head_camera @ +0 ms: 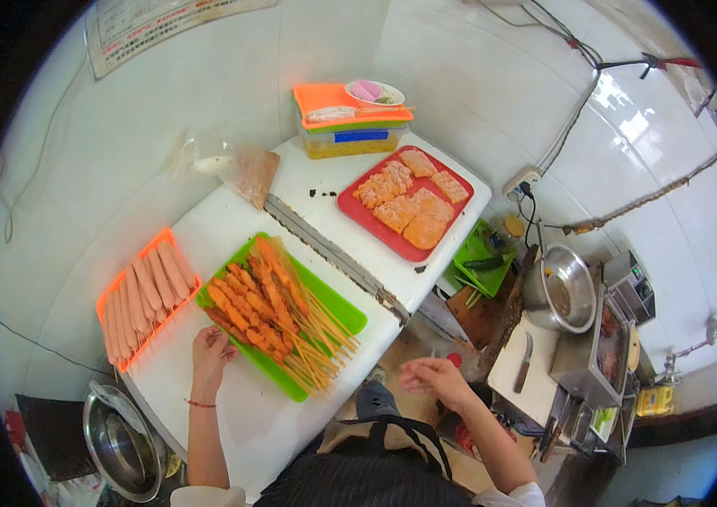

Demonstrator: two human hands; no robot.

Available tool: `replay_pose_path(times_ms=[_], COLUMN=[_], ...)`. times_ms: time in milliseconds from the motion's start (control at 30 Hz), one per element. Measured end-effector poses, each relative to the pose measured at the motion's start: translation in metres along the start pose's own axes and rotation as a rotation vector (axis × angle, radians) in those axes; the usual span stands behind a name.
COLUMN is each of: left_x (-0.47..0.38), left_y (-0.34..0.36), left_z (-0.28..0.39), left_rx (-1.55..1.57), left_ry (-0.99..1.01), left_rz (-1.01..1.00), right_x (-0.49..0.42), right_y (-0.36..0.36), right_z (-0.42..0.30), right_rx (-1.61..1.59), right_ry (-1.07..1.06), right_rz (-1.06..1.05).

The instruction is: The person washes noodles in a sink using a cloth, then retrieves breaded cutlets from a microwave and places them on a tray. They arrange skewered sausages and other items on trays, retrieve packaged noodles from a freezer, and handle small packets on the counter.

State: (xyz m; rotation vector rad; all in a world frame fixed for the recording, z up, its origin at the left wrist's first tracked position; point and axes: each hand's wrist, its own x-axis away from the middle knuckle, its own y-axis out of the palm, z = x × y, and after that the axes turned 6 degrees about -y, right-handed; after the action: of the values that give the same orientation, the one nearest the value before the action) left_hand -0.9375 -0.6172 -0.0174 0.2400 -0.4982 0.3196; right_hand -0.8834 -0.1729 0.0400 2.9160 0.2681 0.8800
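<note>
My left hand (214, 352) is at the lower left edge of a green tray (346, 310), its fingers bent close to the rim; whether they grip anything cannot be told. Breaded meat skewers (257, 304) lie piled on that tray, their bamboo sticks (317, 358) pointing towards me. Over the floor, right of the white freezer-like top, my right hand (434, 380) hangs with curled fingers and no object plainly in it. To the left, sausages on sticks (143, 285) fill an orange tray (105, 317). Flat coated meat pieces (422, 215) rest on a red tray (365, 225) farther back.
A lidded plastic box (352, 146) bears an orange tray and a bowl (390, 95). Plastic bags (251, 171) lean near the wall. At right are a knife (525, 364) on a white board (510, 386) and a steel bowl (561, 291); a steel basin (121, 443) stands lower left.
</note>
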Motion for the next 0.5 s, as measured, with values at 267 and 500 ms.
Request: replay_pose_path(times_ms=[267,500], left_x=[0.037,0.041], left_y=[0.003,0.061], left_z=[0.041,0.099], left_rx=[-0.258,-0.147], left_ry=[0.043,0.344], left_rz=[0.238,0.443], right_x=[-0.148,-0.209], right_y=[-0.078,-0.116], right_z=[-0.078,-0.142], right_rx=[0.028,0.001], right_ry=[-0.137,-0.174], right_rz=[0.194,0.066])
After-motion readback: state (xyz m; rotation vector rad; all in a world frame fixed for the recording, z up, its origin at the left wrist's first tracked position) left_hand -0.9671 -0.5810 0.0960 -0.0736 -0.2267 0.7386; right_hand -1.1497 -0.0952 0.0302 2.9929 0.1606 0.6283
